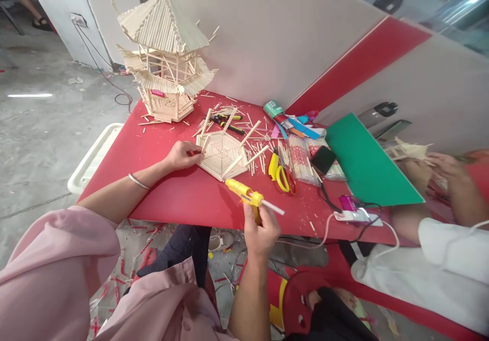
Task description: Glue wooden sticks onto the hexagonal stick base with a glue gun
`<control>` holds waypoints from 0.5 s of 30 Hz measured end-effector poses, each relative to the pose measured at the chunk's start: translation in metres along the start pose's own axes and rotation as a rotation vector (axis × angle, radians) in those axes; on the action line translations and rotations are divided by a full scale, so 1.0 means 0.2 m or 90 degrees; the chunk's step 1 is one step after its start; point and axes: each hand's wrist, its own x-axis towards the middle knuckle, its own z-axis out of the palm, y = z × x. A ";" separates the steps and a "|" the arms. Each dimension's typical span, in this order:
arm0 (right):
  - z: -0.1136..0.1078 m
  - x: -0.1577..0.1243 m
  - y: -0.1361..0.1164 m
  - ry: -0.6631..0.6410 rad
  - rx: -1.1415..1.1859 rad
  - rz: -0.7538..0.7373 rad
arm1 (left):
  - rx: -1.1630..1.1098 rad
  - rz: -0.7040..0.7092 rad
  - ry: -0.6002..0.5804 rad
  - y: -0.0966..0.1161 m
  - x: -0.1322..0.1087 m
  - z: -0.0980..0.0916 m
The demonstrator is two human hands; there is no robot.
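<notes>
On the red table lies a hexagonal base of thin wooden sticks [222, 152], with several sticks standing or leaning up from its edge. My left hand [182, 155] is at the base's left corner, fingers pinched at its rim; what they hold is too small to make out. My right hand [261, 229] grips a yellow glue gun [244, 192] by its handle, just in front of the base. The gun's nozzle end points up and left toward the base, and a white glue stick juts from its back.
A stick pagoda [164, 61] stands at the back left of the red table [153, 198]. Yellow scissors [280, 173], black-yellow pliers [228, 122], stick bundles [301, 158], a green board [372, 163] and a power strip [357, 217] lie rightward. A person in white sits at the right.
</notes>
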 end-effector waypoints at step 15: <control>0.07 -0.05 0.07 -0.015 -0.058 -0.103 | 0.037 0.080 -0.035 0.01 -0.01 0.01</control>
